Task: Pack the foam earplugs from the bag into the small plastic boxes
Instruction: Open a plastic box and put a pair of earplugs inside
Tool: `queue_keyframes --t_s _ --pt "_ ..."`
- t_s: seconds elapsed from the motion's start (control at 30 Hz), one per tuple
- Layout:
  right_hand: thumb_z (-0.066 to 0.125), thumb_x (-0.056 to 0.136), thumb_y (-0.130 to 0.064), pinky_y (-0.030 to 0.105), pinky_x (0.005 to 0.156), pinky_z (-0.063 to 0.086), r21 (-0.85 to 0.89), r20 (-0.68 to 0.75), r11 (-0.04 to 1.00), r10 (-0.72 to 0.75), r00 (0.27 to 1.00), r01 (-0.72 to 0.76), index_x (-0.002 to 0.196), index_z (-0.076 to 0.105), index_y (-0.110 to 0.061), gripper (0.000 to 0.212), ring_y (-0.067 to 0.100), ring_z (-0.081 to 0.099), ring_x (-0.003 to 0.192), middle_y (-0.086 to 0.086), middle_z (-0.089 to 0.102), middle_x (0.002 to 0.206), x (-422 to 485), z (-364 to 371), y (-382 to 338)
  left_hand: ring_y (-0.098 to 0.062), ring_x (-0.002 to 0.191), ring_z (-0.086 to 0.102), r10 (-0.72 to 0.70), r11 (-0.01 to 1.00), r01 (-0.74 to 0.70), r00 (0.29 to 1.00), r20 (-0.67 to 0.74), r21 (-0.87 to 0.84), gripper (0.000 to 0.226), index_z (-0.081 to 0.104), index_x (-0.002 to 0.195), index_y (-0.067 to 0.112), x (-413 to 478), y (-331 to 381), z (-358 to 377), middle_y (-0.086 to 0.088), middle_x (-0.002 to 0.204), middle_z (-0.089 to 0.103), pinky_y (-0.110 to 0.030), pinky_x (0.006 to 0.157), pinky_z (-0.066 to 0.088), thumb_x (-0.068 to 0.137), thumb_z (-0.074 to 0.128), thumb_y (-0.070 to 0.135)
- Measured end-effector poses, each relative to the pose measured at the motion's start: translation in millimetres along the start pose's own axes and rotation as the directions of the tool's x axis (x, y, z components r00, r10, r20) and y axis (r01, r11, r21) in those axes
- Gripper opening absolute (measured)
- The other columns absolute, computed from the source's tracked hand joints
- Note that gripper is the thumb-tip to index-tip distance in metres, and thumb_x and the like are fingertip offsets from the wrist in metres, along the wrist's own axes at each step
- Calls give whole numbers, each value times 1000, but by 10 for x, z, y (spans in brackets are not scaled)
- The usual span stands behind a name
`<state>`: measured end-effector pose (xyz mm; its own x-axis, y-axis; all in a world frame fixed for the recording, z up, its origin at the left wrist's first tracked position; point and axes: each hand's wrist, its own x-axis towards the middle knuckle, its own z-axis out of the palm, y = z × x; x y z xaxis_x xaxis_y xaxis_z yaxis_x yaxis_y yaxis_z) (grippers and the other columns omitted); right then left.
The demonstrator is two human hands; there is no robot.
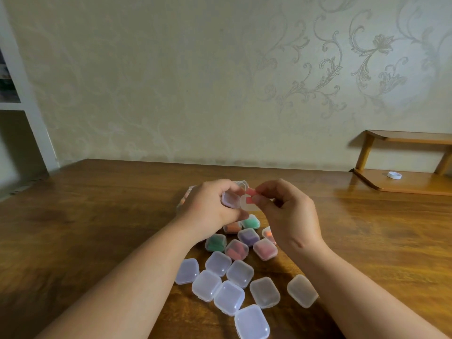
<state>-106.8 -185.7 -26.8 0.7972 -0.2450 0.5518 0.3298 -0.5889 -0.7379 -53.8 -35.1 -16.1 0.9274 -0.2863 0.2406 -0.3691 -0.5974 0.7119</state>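
Two hands meet above the brown wooden table (97, 216). I see the left hand (210, 204) curled round a small clear plastic box (231, 199) with its lid swung open. The right hand (288, 211) pinches a red foam earplug (250, 191) between thumb and finger — right at the open box. Closed boxes with coloured earplugs (236, 249) lie under the hands, empty clear boxes (228, 297) nearer me. A clear bag (185, 198) peeks out behind the left hand.

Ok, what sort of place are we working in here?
Probably a room in a home: cream wallpaper with a floral scroll pattern, a polished dark wooden table, and a small light wooden shelf rack with a white round cap on it.
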Motion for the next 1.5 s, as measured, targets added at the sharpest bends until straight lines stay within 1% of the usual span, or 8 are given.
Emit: queue_keyframes --t_s 0.3,0.47,0.57,0.73,1.17,1.3,1.4,1.5 --pt "71 84 -33 10 60 38 -121 -5 993 -14 1000 13 89 68 -35 6 -2 53 77 -19 59 91 24 5 26 -18 105 65 7 971 -14 1000 -30 -239 39 68 100 47 10 -69 -3 20 111 68 -52 84 59 72 88 29" --pt "68 86 -40 16 64 42 -162 -4 986 31 1000 -31 100 75 -24 22 5 52 78 -14 55 94 49 31 61 -19 102 66 7 961 -13 1000 -24 -278 36 70 99 41 17 -69 -4 18 107 69 -53 85 59 73 86 21" --pt "69 87 -32 15 65 48 -42 -4 993 109 994 -109 96 66 -27 11 5 58 78 -10 62 93 45 28 39 -15 105 64 17 967 -21 1000 -18 -255 40 69 99 50 -8 -46 -11 23 105 69 -51 84 59 63 82 37" --pt "70 86 -30 31 68 61 152 94 948 269 959 -281 94 65 -22 13 11 69 78 -4 72 84 43 23 26 -13 107 62 28 975 -32 999 -22 -222 42 68 101 45 8 -79 -3 22 110 66 -47 84 60 72 88 23" --pt "66 91 -22 24 58 59 306 174 849 396 902 -431 95 67 -19 5 10 70 63 -5 74 71 50 -6 -10 -11 110 59 56 981 -46 997 49 -189 53 64 117 41 -35 -11 -35 16 119 62 -34 85 59 77 84 13" --pt "68 89 -17 23 58 57 343 150 827 421 894 -447 95 69 -17 6 10 70 64 -3 74 71 57 -28 15 -21 104 69 42 875 27 991 131 -483 53 53 133 39 -33 -29 -63 0 119 66 -41 90 59 91 65 11" --pt "68 89 -17 25 60 59 366 139 820 419 897 -439 95 69 -16 6 12 70 65 -3 74 71 56 -35 34 -31 101 72 -19 753 85 994 107 -653 29 58 126 25 -16 -6 -55 -16 119 68 -50 90 59 103 42 20" --pt "69 88 -18 24 61 59 377 122 823 410 904 -425 93 69 -17 5 12 71 65 -5 73 70 55 -35 27 -31 99 73 -73 724 126 992 106 -678 31 63 116 15 7 -22 -50 -18 113 71 -51 90 58 106 34 12"
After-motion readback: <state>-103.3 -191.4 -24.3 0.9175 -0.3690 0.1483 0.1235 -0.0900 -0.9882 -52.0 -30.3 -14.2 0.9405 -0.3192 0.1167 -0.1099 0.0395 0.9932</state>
